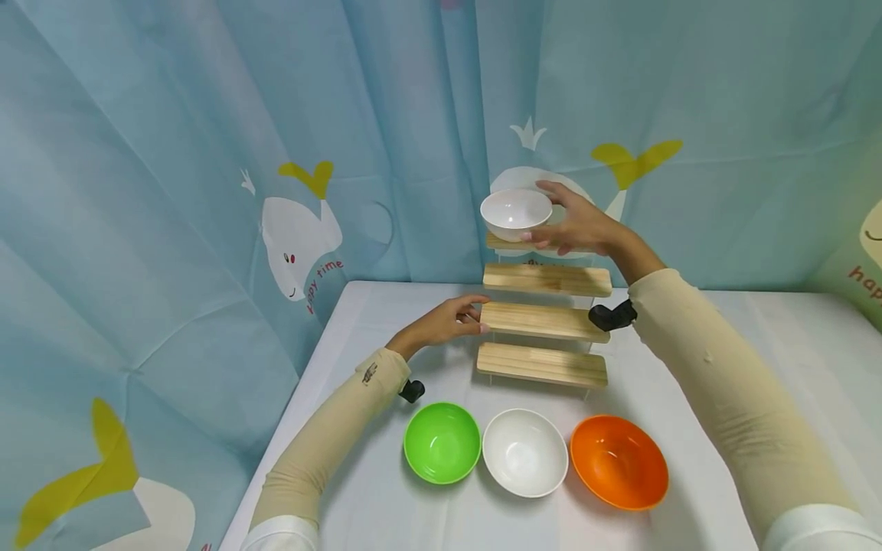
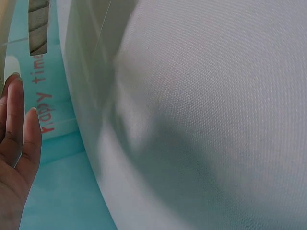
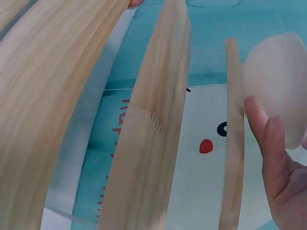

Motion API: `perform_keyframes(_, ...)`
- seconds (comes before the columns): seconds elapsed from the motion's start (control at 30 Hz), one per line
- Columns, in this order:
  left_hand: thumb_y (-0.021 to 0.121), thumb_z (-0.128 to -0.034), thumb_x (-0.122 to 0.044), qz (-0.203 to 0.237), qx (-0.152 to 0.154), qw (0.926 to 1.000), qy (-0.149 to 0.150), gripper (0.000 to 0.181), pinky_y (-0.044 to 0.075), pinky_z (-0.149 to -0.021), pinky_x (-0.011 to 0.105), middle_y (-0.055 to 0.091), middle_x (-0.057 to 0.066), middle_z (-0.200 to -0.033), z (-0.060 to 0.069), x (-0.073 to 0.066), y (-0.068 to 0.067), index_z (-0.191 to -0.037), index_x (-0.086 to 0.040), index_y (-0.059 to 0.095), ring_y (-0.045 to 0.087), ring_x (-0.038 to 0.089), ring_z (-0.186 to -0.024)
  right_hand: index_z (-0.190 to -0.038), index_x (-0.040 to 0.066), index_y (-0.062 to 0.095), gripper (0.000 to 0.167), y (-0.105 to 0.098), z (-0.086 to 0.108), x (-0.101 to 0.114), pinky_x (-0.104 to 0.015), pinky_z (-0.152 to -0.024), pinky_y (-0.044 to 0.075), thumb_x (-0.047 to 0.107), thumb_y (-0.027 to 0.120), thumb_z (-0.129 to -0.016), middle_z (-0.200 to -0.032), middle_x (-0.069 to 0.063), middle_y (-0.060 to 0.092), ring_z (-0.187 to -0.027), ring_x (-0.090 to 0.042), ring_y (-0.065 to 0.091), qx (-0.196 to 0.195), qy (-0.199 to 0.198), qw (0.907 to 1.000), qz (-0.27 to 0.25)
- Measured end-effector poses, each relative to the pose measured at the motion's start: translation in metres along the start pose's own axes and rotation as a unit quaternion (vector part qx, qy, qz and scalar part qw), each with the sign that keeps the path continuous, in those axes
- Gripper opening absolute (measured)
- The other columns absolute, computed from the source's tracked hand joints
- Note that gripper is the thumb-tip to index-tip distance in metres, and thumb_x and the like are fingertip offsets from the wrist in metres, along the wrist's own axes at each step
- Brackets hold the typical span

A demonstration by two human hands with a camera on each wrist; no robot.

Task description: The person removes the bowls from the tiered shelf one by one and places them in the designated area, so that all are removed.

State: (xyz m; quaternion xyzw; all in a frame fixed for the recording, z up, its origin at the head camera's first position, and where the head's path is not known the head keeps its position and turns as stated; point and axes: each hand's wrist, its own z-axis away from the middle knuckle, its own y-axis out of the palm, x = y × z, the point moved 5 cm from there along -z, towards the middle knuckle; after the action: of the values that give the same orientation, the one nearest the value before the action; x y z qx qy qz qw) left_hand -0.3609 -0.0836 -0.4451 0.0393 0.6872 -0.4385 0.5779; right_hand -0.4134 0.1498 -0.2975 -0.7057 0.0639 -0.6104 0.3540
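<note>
A white bowl (image 1: 515,213) sits at the left end of the top board of a tiered wooden rack (image 1: 547,280). My right hand (image 1: 582,223) holds this bowl from its right side, with the fingers spread around it. In the right wrist view, fingertips touch the bowl (image 3: 278,81) beside the top board (image 3: 233,129). My left hand (image 1: 446,320) grips the left end of the rack's second board from the bottom (image 1: 544,320), finger at the back edge and thumb at the front. The left wrist view shows part of that hand (image 2: 19,143) at its left edge.
In front of the rack, a green bowl (image 1: 442,444), another white bowl (image 1: 525,453) and an orange bowl (image 1: 618,462) stand in a row on the white tablecloth (image 1: 372,490). A blue curtain (image 1: 427,153) with whale prints hangs behind the rack.
</note>
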Motion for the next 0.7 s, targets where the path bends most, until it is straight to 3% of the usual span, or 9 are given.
perform_keyframes(0.23, 0.067, -0.0985, -0.027, -0.003, -0.005, 1.0, -0.007, 0.063, 0.053, -0.091, 0.032, 0.063, 0.011, -0.123, 0.002, -0.001, 0.0, -0.154, -0.014, 0.041, 0.063, 0.021, -0.111, -0.164, 0.023, 0.002, 0.108, 0.002, -0.008, 0.0, -0.032, -0.064, 0.054, 0.035, 0.078, -0.088, -0.162, -0.017, 0.021, -0.084, -0.015, 0.068, 0.01, 0.01, 0.9999, 0.001)
perform_keyframes(0.3, 0.067, -0.0985, -0.027, -0.004, -0.006, 0.9999, -0.01, 0.063, 0.053, -0.09, 0.032, 0.063, 0.011, -0.123, 0.002, -0.001, 0.001, -0.154, -0.014, 0.041, 0.063, 0.021, -0.11, -0.164, 0.023, 0.001, 0.108, 0.003, -0.01, 0.0, -0.032, -0.064, 0.054, 0.035, 0.077, -0.089, -0.157, -0.018, 0.028, -0.082, -0.015, 0.067, 0.014, 0.014, 0.9998, 0.002)
perform_keyframes(0.4, 0.067, -0.0986, -0.027, -0.003, -0.005, 0.9999, -0.011, 0.063, 0.053, -0.089, 0.031, 0.064, 0.011, -0.123, 0.001, -0.002, 0.002, -0.154, -0.012, 0.041, 0.063, 0.021, -0.11, -0.163, 0.024, 0.0, 0.108, 0.004, -0.013, 0.0, -0.032, -0.062, 0.053, 0.038, 0.076, -0.089, -0.138, -0.023, 0.051, -0.078, -0.016, 0.07, 0.014, 0.022, 0.9996, 0.009)
perform_keyframes(0.5, 0.067, -0.0986, -0.027, 0.001, -0.005, 0.9999, -0.013, 0.063, 0.052, -0.089, 0.031, 0.064, 0.011, -0.122, 0.001, -0.002, 0.003, -0.154, -0.012, 0.041, 0.064, 0.02, -0.109, -0.163, 0.025, -0.001, 0.109, 0.006, -0.016, 0.001, -0.033, -0.063, 0.054, 0.042, 0.076, -0.089, -0.106, -0.021, 0.071, -0.079, -0.02, 0.073, 0.013, 0.035, 0.9991, 0.02)
perform_keyframes(0.57, 0.067, -0.0985, -0.027, 0.001, -0.006, 0.9999, -0.012, 0.063, 0.052, -0.089, 0.03, 0.064, 0.011, -0.122, 0.001, -0.003, 0.003, -0.153, -0.012, 0.041, 0.064, 0.02, -0.108, -0.163, 0.025, -0.002, 0.11, 0.006, -0.017, 0.001, -0.033, -0.064, 0.054, 0.044, 0.077, -0.087, -0.096, -0.018, 0.074, -0.081, -0.023, 0.074, 0.011, 0.042, 0.9987, 0.025)
perform_keyframes(0.7, 0.068, -0.0981, -0.028, 0.0, -0.005, 1.0, -0.008, 0.064, 0.052, -0.089, 0.031, 0.064, 0.01, -0.121, 0.001, -0.003, 0.005, -0.154, -0.012, 0.041, 0.063, 0.02, -0.108, -0.164, 0.025, -0.001, 0.113, 0.008, -0.017, 0.002, -0.032, -0.064, 0.054, 0.046, 0.078, -0.086, -0.092, -0.014, 0.074, -0.081, -0.025, 0.073, 0.008, 0.047, 0.9985, 0.027)
